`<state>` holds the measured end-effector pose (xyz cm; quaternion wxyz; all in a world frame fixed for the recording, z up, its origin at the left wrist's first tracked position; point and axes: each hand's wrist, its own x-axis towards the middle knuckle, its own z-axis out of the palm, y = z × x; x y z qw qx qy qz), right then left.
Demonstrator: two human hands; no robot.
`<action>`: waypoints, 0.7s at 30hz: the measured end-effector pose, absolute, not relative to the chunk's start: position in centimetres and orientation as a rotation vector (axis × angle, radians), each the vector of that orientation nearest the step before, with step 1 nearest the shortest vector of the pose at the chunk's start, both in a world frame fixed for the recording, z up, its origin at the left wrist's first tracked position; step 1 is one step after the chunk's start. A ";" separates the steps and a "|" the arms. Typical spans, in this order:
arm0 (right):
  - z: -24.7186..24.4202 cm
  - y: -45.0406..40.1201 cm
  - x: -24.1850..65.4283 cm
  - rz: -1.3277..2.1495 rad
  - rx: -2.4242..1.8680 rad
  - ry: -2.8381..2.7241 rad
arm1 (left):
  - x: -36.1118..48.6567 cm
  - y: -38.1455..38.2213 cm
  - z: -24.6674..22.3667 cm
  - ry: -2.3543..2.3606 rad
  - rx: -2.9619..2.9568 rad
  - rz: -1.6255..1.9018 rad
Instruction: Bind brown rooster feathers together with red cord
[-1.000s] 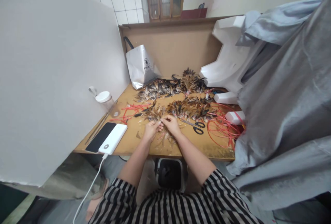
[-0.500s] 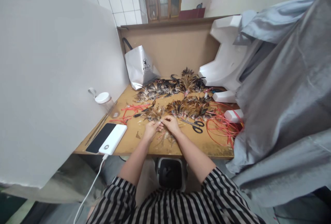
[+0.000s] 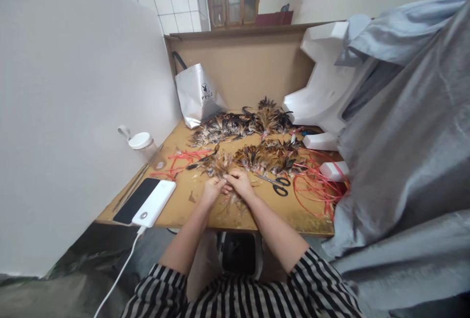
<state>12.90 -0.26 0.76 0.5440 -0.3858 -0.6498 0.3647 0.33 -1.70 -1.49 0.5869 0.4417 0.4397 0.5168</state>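
Note:
My left hand (image 3: 215,188) and my right hand (image 3: 239,182) meet over the front middle of the table, fingertips pinched together. Between them are light brown feathers (image 3: 217,163), which fan out just beyond the fingers. Both hands appear closed on these feathers; the quill ends are hidden by the fingers. Loose pale feathers (image 3: 235,201) lie under the wrists. To the right, a row of brown feather bunches (image 3: 268,156) lies on the table, with black-handled scissors (image 3: 277,184) in front of it. Darker feather bunches (image 3: 227,126) lie farther back.
Red strings lie at left (image 3: 183,159) and in a tangle at right (image 3: 316,185). A lidded jar (image 3: 145,145), a phone (image 3: 136,200) and a cabled white power bank (image 3: 154,203) stand or lie at left. Behind are a silver bag (image 3: 198,95) and white foam (image 3: 323,78); grey cloth (image 3: 411,161) hangs right.
The camera view has shifted slightly. Both hands remain together at the light brown feathers, with their fingers a little repositioned and the right fingers more bent over the left.

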 end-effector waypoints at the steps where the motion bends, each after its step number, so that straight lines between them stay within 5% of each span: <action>1: 0.9 -0.3 12.9 0.882 -0.919 -1.544 | 0.3 -1.7 -1.5 1.026 1.037 1.191; 11: 0.9 -0.8 12.4 0.933 -0.970 -1.478 | 0.7 -2.0 -1.4 1.073 1.100 1.183; 21: 5.2 -2.8 15.1 0.404 -0.928 -1.349 | 0.8 -2.0 -1.0 1.147 1.041 1.240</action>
